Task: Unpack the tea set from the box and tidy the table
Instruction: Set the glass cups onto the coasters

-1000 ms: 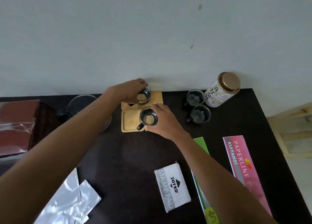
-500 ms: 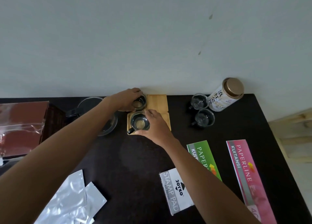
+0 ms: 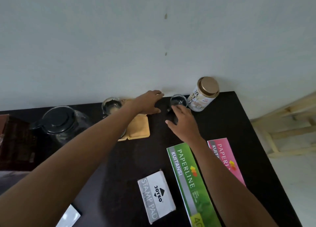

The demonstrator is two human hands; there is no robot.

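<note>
Four wooden coasters [image 3: 138, 129] lie in a square at the back of the black table [image 3: 130, 160]. One glass cup [image 3: 111, 105] stands on the rear left coaster. My left arm hides the front left coaster. My left hand [image 3: 148, 103] reaches past the coasters towards the right with its fingers stretched out and nothing in it. Another glass cup [image 3: 178, 101] stands by the wall. In front of it, my right hand [image 3: 181, 120] is spread over a further glass cup [image 3: 171, 116], thumb on its near side and fingers on its far side. A glass teapot [image 3: 59, 121] with a black lid stands at the left.
A white tin [image 3: 203, 96] with a gold lid stands at the back right. A dark brown box [image 3: 15, 141] sits at the left edge. Near me lie a stamp pad box [image 3: 156, 196], a green receipt book [image 3: 189, 180], a pink receipt book [image 3: 226, 160] and a foil packet [image 3: 69, 216].
Both hands have let go of the cups on the left coasters and moved right. My right hand now covers the nearer of the two cups by the tin.
</note>
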